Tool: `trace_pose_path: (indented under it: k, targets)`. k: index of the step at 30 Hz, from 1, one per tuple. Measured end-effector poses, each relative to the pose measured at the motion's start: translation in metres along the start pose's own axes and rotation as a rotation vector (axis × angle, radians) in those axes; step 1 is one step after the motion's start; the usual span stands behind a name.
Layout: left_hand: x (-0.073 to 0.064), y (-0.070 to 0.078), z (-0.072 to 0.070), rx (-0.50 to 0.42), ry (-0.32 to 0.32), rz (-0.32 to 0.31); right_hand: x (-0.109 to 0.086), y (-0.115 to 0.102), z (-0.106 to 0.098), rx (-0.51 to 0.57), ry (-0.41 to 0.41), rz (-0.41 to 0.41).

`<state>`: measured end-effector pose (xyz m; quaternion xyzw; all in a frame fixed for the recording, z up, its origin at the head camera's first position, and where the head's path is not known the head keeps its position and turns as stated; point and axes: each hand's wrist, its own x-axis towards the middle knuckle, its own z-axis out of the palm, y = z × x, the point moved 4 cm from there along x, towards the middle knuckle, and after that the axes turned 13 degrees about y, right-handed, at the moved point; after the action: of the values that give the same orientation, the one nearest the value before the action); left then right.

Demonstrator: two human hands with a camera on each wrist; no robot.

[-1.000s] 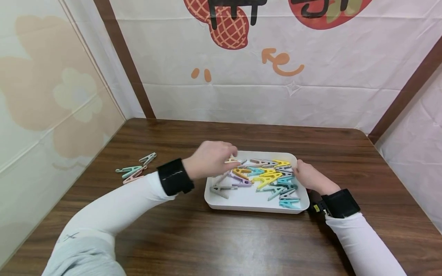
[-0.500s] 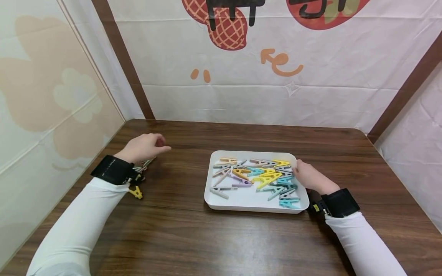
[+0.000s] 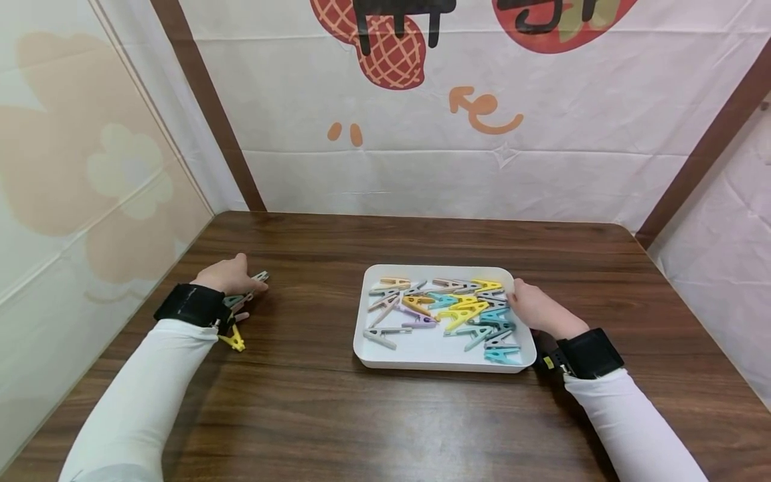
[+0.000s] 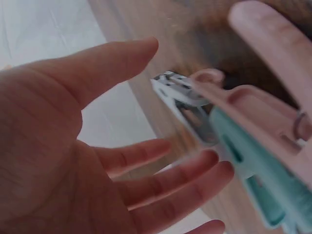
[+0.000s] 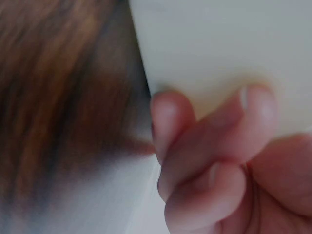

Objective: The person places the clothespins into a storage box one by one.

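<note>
At the left of the table my left hand (image 3: 224,276) reaches over a small group of clothespins. In the left wrist view its thumb and fingers are spread, with a white clothespin (image 4: 183,105), a pink clothespin (image 4: 253,114) and a teal clothespin (image 4: 253,165) just past the fingertips. A yellow clothespin (image 3: 235,339) shows below the left wrist. My right hand (image 3: 545,309) grips the right end of a white tray (image 3: 415,349), its fingers curled against the wall in the right wrist view. Several clothespins lie in the tray, including a purple clothespin (image 3: 420,323) and a grey clothespin (image 3: 381,339).
The brown wooden table (image 3: 325,415) ends at a white printed curtain (image 3: 385,181) behind it. Another pale curtain (image 3: 66,254) runs along the left edge. Yellow and blue clothespins crowd the right half of the tray.
My left hand has moved from over the tray to the left-hand clothespins, then lowered toward them with its fingers spread. My right hand stays at the tray's right end.
</note>
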<state>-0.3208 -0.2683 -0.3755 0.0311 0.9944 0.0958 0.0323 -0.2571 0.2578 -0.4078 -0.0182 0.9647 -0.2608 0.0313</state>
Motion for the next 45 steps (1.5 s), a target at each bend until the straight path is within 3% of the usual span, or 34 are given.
trace_pose_path:
  k: [4, 19, 24, 30, 34, 39, 45]
  targets:
    - [0.002, -0.005, 0.005, -0.009, 0.013, -0.001, 0.0, 0.0, 0.0, 0.002, 0.003, -0.002]
    - [0.006, 0.001, 0.006, -0.043, 0.103, 0.071, 0.0, 0.0, -0.001, 0.001, 0.011, -0.017]
    - [0.007, 0.007, 0.009, -0.058, 0.18, 0.1, -0.001, 0.001, 0.001, 0.002, 0.008, -0.011]
    - [0.0, 0.042, -0.003, -0.049, 0.355, 0.192, -0.001, 0.002, 0.003, 0.004, 0.011, -0.009]
    - [-0.01, 0.076, -0.014, -0.062, 0.42, 0.277, -0.002, 0.002, 0.003, 0.006, 0.011, -0.013]
    - [-0.026, 0.12, -0.022, -0.105, 0.445, 0.377, -0.001, 0.001, 0.003, 0.008, 0.008, -0.018]
    - [-0.045, 0.165, -0.025, -0.136, 0.43, 0.505, 0.0, 0.0, 0.001, 0.007, 0.01, -0.018]
